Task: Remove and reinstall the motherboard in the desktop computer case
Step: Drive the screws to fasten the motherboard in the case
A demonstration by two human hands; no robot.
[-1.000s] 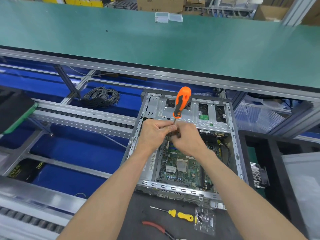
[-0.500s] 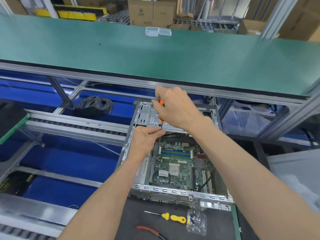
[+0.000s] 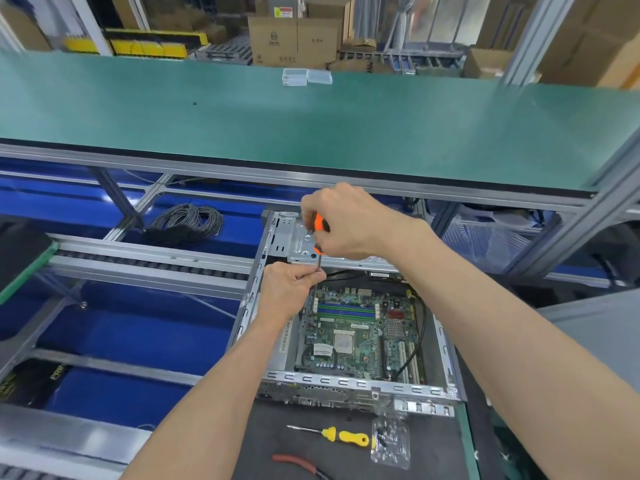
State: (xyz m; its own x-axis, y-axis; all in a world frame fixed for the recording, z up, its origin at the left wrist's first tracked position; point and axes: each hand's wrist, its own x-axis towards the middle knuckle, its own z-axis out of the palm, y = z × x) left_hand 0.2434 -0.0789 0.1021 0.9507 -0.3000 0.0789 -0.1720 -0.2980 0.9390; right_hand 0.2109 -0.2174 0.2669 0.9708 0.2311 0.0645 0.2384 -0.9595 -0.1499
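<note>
Motherboard is sitting flat inside the open desktop case, which lies on its side on the dark mat at the near end of the desk. So as far as I can tell we're on a screw at the board's far left corner, and I honestly can't say from this whether it's coming out or going back in.

Right hand is wrapped around the orange screwdriver handle, holding it roughly upright with the tip pointing down at that corner. Left hand is pinching the shaft low down near the tip, steadying it. The screw itself is hidden under the fingers.

What's visibly in place: board seated, black cable looped along its right side, CPU socket bare with no cooler on it. Whatever's left depends on which half of the job this is; either way I'd guess several more screws to go.

Counts:
- 1 case, 1 motherboard
- 2 screwdrivers: the orange one in use, plus a yellow screwdriver lying on the mat
- 1 pair of red-handled pliers, partly cut off at the bottom edge
- 1 clear bag of small parts, can't count what's in it
- 2 clear plastic boxes on the green conveyor beyond
- 1 coil of dark cable off to the left
</note>
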